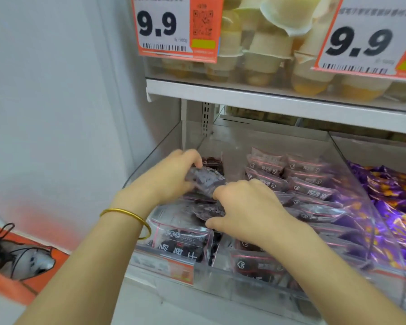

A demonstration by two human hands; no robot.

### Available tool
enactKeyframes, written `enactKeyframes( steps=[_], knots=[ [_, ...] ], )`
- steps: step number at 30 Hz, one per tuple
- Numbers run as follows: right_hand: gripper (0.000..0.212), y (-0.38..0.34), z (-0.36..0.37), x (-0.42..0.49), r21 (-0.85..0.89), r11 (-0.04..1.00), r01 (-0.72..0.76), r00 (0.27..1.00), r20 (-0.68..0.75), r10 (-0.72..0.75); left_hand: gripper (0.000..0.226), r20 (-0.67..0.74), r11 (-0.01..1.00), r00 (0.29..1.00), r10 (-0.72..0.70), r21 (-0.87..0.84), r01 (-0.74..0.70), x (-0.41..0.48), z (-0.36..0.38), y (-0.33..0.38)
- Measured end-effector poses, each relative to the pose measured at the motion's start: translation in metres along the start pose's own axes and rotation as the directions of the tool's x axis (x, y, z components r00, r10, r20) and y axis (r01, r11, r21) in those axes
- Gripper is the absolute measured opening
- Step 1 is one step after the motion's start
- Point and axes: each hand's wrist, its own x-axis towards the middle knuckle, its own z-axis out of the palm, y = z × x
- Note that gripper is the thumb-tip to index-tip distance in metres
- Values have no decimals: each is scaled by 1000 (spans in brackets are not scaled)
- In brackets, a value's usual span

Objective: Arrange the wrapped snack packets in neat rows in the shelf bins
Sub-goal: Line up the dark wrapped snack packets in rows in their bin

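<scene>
At a shop shelf's clear bin (159, 151), a person's left hand (171, 177) grips a dark snack packet (204, 180) over the bin's left side, while the right hand (246, 207) pinches another packet (209, 211) just below. The slick wrappers could slip and knock over the neat rows (309, 181) standing at right. Purple-wrapped sweets (396, 191) fill the neighbouring bin (375, 148).

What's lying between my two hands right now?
A clear-wrapped dark snack packet, gripped by the left hand, with the right hand close beside it; this shows in the head view.
</scene>
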Motion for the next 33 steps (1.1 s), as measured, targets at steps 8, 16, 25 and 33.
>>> enactKeyframes(
  steps=[8,16,25,33],
  knots=[
    [36,-6,4,3,17,996,-82,997,-2,82,3,-380,962,924,-48,-266,-60,5,-6,11],
    [15,-4,-5,0,175,978,-111,935,-315,163,10,-476,906,870,-125,-412,-95,1,-13,6],
    [17,11,-8,2,411,911,32,865,-468,181,13,-335,772,942,6,-597,-217,-15,-28,19],
    [21,29,1,-7,414,910,-27,921,-344,184,25,-223,771,943,-246,-635,51,7,-11,0]
  ],
)
